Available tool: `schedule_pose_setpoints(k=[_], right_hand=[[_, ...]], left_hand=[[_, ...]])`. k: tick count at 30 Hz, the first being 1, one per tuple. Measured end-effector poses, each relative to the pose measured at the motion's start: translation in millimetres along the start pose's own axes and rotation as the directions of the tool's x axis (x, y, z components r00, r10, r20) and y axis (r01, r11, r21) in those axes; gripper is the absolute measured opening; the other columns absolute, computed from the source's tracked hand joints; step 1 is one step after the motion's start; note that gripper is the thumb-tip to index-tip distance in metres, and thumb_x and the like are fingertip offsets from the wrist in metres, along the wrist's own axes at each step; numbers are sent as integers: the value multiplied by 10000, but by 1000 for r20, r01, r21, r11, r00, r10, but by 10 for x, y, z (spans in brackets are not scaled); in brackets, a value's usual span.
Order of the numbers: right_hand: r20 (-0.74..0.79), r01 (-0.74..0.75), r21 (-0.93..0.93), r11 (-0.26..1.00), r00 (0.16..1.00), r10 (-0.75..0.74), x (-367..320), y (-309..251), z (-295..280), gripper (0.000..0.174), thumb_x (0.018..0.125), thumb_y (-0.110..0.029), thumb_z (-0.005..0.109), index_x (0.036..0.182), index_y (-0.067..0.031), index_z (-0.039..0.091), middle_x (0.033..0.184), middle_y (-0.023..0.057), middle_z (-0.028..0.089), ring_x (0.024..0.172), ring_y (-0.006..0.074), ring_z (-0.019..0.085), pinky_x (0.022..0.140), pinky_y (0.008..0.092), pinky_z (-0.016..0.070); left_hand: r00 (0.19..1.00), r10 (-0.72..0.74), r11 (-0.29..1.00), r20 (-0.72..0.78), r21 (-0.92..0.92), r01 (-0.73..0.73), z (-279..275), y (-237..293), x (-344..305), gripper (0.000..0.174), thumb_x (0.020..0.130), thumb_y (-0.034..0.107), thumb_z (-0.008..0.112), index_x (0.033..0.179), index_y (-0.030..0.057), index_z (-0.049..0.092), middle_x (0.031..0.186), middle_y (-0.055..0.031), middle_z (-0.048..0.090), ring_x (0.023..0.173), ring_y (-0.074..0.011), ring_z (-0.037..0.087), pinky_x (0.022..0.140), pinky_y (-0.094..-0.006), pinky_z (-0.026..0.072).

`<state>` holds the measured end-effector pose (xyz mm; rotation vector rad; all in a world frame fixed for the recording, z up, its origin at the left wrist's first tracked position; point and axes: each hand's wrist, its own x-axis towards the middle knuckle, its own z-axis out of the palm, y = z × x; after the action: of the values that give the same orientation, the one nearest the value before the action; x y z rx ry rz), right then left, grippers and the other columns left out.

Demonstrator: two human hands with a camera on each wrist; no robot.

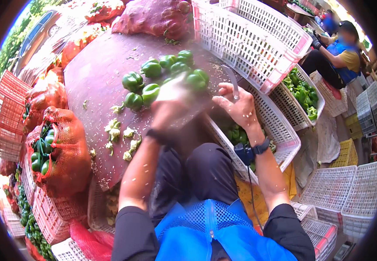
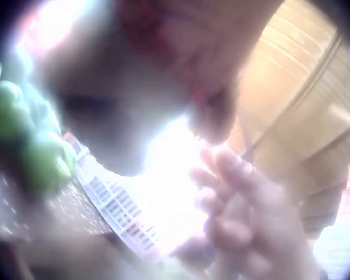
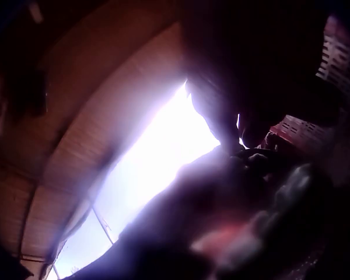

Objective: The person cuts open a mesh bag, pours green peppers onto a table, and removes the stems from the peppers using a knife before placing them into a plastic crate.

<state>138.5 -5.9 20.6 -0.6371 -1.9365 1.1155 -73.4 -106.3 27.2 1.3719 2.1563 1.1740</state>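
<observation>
A seed-strewn table had a white crate against its right edge. Green peppers lay toward that edge, by the person's blurred left hand, grip indiscernible. Right hand: fingers bent at a thin curved strip, hold unclear.

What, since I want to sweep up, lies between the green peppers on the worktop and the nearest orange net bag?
In the head view, pale-green scraps and a speckled stretch of worktop lie between the green peppers and net bag.
</observation>
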Motion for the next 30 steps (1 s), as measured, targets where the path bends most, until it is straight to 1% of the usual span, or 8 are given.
schedule_pose_setpoints(k=[2, 3, 9, 12, 14, 21, 24, 30], right_hand=[[83, 19, -239, 971, 997, 1, 206, 116, 39, 499, 810, -193, 846, 1240, -12, 666, 984, 80, 720, 831, 128, 683, 767, 299, 567], [144, 57, -334, 941, 990, -9, 350, 239, 95, 598, 811, -318, 837, 1279, 1, 642, 1034, 115, 709, 834, 168, 701, 771, 320, 571], [186, -56, -388, 920, 973, 138, 1061, 684, 598, 679, 849, -453, 743, 1321, 14, 608, 1156, 179, 707, 970, 244, 707, 880, 364, 544], [341, -270, -198, 942, 883, 324, 1156, 447, 609, 522, 885, -349, 733, 1241, 24, 652, 1078, 120, 728, 954, 170, 687, 868, 318, 534], [534, -514, -32, 857, 717, 449, 1146, 378, 545, 451, 891, -293, 743, 1202, 24, 669, 1046, 82, 725, 912, 127, 669, 826, 290, 534], [270, -561, 171, 810, 817, 509, 567, 446, 508, 508, 887, -378, 776, 1275, -72, 658, 977, 18, 696, 799, 73, 617, 677, 231, 502], [181, -444, 282, 850, 895, 407, 333, 647, 589, 532, 874, -247, 778, 1307, 9, 606, 1120, 105, 713, 970, 145, 664, 860, 300, 547], [-9, 11, 281, 960, 1000, -9, 63, 95, 262, 478, 851, -215, 799, 1253, -21, 630, 1095, 54, 712, 978, 111, 649, 871, 292, 534]], left_hand=[[947, 318, 789, 31, 545, -283, -539, -203, -227, 390, 851, 157, 678, 1194, 10, 564, 865, -168, 688, 776, -328, 684, 683, -413, 554], [982, 158, 731, 108, 655, -189, -715, -390, -253, 433, 864, 155, 656, 1254, 6, 542, 869, -185, 693, 778, -362, 687, 697, -436, 560], [980, -79, 921, -183, 362, 141, -798, -2058, -528, 271, 1006, 290, 549, 955, 68, 695, 804, -175, 690, 678, -337, 634, 624, -413, 501], [978, 66, 671, -198, 734, 103, -800, -1078, -563, 206, 923, 146, 558, 1077, 75, 675, 926, -167, 715, 843, -368, 684, 751, -470, 539], [951, 224, 838, -211, 540, -78, -660, -754, -478, 302, 881, 43, 509, 1142, 80, 657, 1009, -163, 718, 888, -372, 690, 811, -455, 554], [990, 29, 920, 135, 384, -79, 321, -334, 138, 399, 700, 229, 779, 1054, 69, 687, 1016, -201, 708, 916, -337, 697, 800, -398, 568], [983, -160, 943, -89, 280, 179, 675, -1, 186, 334, 745, 300, 771, 984, 75, 713, 1024, -180, 716, 936, -327, 701, 814, -395, 566], [955, 100, 994, -281, -11, -107, 618, 476, -211, 346, 783, 176, 741, 1089, 31, 672, 1062, -173, 706, 971, -298, 700, 890, -380, 544]])
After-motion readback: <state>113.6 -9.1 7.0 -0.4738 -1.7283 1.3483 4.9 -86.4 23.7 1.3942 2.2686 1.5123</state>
